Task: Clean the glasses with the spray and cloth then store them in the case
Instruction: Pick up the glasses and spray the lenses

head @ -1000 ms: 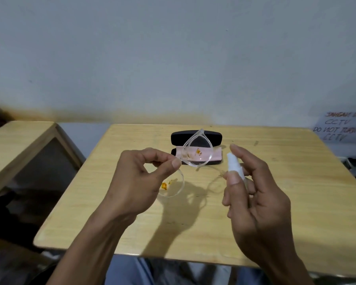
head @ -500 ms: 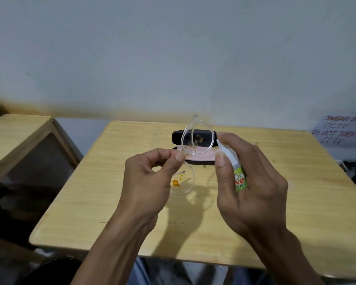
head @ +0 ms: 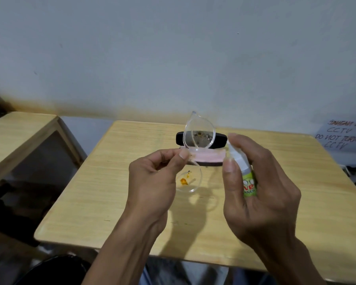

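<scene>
Right hand [head: 261,194] grips spray bottle [head: 247,177], label partly readable: "ANER".

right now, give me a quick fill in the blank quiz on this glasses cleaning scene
1. The left hand pinches the clear ____.
2. The right hand grips a spray bottle with a ____ label.
3. The folded cloth lying on the black case is ____.
4. The case sits on a ____ table.

Missing words: glasses; green; pink; wooden
</scene>
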### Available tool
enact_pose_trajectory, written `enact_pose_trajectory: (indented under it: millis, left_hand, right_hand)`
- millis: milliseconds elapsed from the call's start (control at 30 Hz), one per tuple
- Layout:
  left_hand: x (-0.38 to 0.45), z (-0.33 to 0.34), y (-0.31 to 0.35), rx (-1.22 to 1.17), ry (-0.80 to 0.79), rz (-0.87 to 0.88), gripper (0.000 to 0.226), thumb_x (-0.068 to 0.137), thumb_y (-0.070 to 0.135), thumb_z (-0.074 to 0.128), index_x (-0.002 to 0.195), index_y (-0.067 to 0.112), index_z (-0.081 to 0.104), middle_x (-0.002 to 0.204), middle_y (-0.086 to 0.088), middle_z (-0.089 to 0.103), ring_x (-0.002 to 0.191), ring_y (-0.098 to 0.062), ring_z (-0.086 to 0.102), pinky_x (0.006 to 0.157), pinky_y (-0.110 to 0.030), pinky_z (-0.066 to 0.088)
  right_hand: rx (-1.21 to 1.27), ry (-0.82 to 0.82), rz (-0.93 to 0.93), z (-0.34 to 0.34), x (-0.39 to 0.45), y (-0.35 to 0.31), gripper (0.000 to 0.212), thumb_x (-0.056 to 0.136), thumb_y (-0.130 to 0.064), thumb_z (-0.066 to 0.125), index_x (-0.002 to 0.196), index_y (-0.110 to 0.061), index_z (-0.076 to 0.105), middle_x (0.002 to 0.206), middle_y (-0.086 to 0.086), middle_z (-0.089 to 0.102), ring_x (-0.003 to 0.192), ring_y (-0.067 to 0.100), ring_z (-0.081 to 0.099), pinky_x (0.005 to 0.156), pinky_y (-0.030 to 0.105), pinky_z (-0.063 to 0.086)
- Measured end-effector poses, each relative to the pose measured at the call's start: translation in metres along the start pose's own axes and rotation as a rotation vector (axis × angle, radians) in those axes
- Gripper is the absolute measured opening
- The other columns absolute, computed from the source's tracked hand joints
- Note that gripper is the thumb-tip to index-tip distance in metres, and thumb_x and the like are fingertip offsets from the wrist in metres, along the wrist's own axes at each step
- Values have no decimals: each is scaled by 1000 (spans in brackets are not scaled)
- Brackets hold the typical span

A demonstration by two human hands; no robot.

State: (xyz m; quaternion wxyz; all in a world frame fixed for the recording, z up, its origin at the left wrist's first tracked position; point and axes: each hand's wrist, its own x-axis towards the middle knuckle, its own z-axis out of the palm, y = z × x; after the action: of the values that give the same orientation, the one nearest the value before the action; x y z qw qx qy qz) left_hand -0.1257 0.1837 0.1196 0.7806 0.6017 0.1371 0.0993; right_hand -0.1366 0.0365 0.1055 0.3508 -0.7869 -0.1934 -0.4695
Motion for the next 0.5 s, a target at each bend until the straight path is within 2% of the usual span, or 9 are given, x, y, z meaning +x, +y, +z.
enact_pose_trajectory:
  millis: [100,167,300,500]
  left_hand:
    - [1,5,7,-97,31,-94,3,81,12,74,82,9,74,73,5,75,67,6,66,67,-14,45]
    - [2,8,10,-127,53,-132,6,81,12,74,86,10,74,68,11,73,58,11,63,65,-17,42]
    - [5,10,14,-182,96,-176,9,77,15,77,86,13,76,72,12,74,55,9,61,72,-22,36]
    - [2,16,16,-196,134,-172,4,78,13,77,82,15,76,63,16,72,49,13,58,71,-21,36]
  right_hand:
    - [-16,-40,-34,-2,-11,-7,30,96,-16,55,126,-17,58,100,1,70,80,15,61,71,15,43]
    - [-14,-74,-46,1,-21,-10,30,96,-18,55,126,-25,59,101,-6,69,78,15,63,65,19,47]
    - [-20,-100,-37,9,-29,-11,29,98,-23,54,127,-23,57,87,2,70,63,21,62,50,28,44]
    - [-4,-101,-65,14,-26,-10,30,96,-17,59,126,-21,58,80,4,67,56,23,59,45,32,45]
